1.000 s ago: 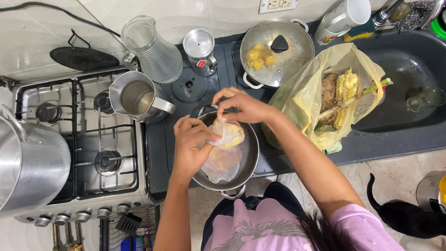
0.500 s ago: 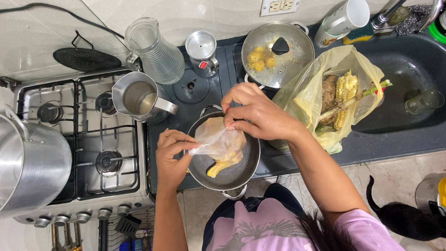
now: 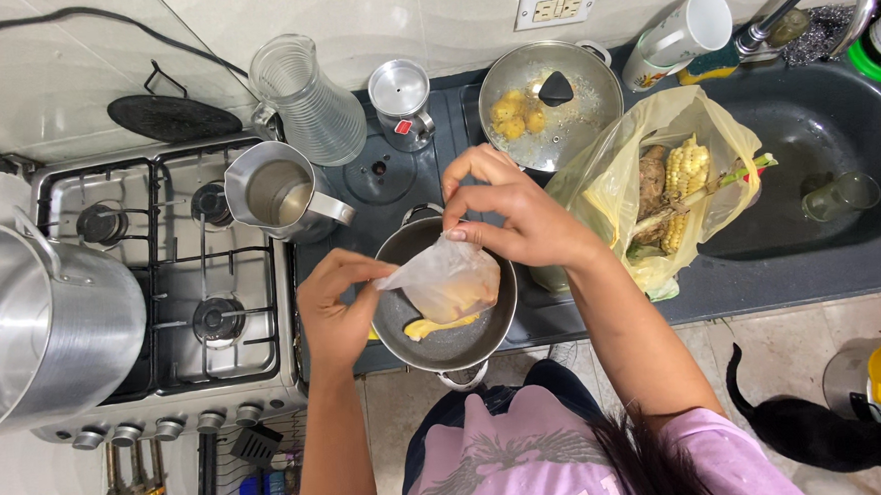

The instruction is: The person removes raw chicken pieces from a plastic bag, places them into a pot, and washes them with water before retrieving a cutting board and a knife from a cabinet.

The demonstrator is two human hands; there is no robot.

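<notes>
The left hand (image 3: 336, 306) pinches the nine o'clock corner of a thin, crinkled clear plastic bag of yellowish raw chicken (image 3: 449, 282), and the right hand (image 3: 511, 215) grips its twelve o'clock edge. The bag hangs slack between both hands, over a round steel pot (image 3: 494, 329). At two o'clock lies a yellow plastic bag of knobbly corn cobs (image 3: 656, 184).

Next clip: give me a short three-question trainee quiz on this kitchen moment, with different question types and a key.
1. True or false: both hands grip the clear plastic bag over the metal pot.
2. What lies in the yellow bag? A) corn cobs B) eggs C) bread
3. Fill in: the pale yellow piece below the clear bag lies inside the ____.

Key: 1 true: left hand pinches one corner, right hand the top. 2 A: corn cobs. 3 pot.
</notes>
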